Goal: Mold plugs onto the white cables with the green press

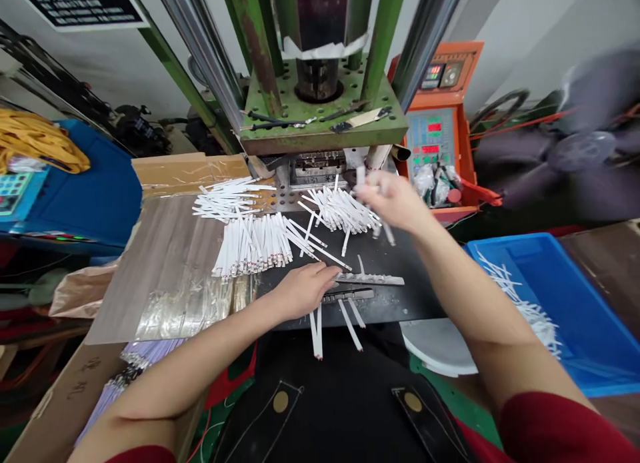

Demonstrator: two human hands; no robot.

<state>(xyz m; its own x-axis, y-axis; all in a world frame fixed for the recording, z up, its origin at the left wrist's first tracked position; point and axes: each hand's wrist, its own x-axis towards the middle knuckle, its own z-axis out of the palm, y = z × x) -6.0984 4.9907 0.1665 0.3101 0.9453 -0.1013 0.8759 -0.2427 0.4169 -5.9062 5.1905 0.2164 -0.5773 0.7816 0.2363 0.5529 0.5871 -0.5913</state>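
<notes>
My left hand (309, 291) lies low over the black work table, fingers together and bent around the left end of a slotted metal bar (373, 278). A second, darker metal bar (350, 294) lies just in front of it. Several white strips (350, 324) stick out from the bars toward me. Blurred by motion, my right hand (387, 195) is above the right-hand pile of white strips (343, 208), its fingers curled on a smeared white strip (361, 177). More strips lie in a dense row (255, 243) and a looser heap (227, 198) on the left.
A green press (325, 133) stands behind the table, loose tools on its plate. To its right is an orange control box (453, 150) with red displays. A blue bin (590, 316) with white strips stands at right, near a fan (583, 150). Cardboard (170, 233) covers the left side.
</notes>
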